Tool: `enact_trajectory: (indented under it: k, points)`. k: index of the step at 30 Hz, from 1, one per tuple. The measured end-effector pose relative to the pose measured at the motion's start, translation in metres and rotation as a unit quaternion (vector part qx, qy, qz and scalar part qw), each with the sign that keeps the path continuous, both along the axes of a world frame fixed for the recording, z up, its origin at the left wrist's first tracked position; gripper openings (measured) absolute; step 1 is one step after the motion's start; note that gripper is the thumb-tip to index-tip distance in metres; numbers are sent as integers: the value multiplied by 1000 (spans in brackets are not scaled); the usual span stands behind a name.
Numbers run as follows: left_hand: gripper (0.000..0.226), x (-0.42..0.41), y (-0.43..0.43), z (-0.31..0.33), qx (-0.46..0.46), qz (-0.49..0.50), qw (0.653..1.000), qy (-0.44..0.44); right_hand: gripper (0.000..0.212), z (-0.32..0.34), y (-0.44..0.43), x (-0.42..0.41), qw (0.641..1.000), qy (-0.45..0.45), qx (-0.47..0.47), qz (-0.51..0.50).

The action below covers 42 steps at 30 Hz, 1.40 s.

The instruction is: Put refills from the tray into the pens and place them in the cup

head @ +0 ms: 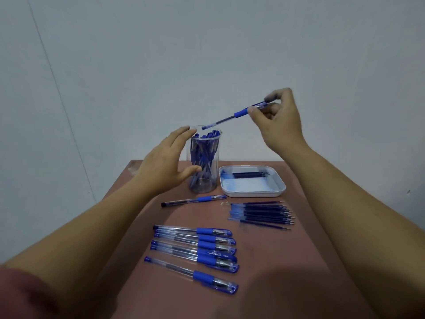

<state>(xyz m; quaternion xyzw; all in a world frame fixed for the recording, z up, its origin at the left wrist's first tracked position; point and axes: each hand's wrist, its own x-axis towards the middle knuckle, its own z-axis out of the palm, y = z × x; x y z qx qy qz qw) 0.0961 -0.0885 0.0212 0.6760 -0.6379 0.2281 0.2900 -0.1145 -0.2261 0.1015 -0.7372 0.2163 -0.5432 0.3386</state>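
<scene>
Pen (230,118) in right hand (279,127) over one cup (208,157), six capped pens (207,253) nearby.

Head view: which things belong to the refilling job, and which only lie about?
Job: pen in the right hand, cup, tray with refills, row of pens, left hand by the cup.
Lying about: small scraps; perhaps the loose refills and single pen.

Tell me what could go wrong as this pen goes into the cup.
1. The cup looks crowded with pens, so the held pen, slanting over its rim, may jam on their tops.
2. The right hand pinches only the pen's far end; a knock could tip it out.
3. The left hand sits beside the cup with straight fingers, not clearly gripping it, so a push might topple it.
</scene>
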Motion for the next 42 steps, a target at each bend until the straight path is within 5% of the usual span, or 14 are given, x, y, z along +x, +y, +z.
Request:
enact_trajectory:
  k: [8, 11, 14, 21, 25, 29, 34, 38, 42]
  points:
    - [86, 4, -8, -10, -32, -35, 998, 35, 24, -5, -6, 49, 992, 110, -68, 10]
    - [85, 4, -9, -12, -37, -43, 997, 45, 7, -18, -6, 59, 976, 189, -111, 19]
    - [85, 5, -10, -12, -44, -50, 996, 55, 24, -31, -9, 60, 956, 253, -148, 23]
    - [89, -3, -5, -8, -7, -26, 997, 76, 30, -35, 4, 43, 955, 245, -167, 14]
    - [86, -26, 23, -3, 22, 29, 997, 71, 16, -53, 19, 22, 964, 217, -154, 8]
    - [63, -57, 66, -16, 142, -74, 980, 121, 17, -89, 22, 6, 911, 364, -186, 51]
    - [88, -72, 88, -43, 322, -137, 931, 102, 32, -108, 27, 9, 846, 473, -245, 34]
    - [97, -74, 90, -50, 335, -110, 933, 68, 36, -111, 34, 16, 808, 515, -284, -11]
    - [94, -76, 90, -54, 329, -94, 938, 53, 29, -113, 37, 16, 811, 507, -292, -19]
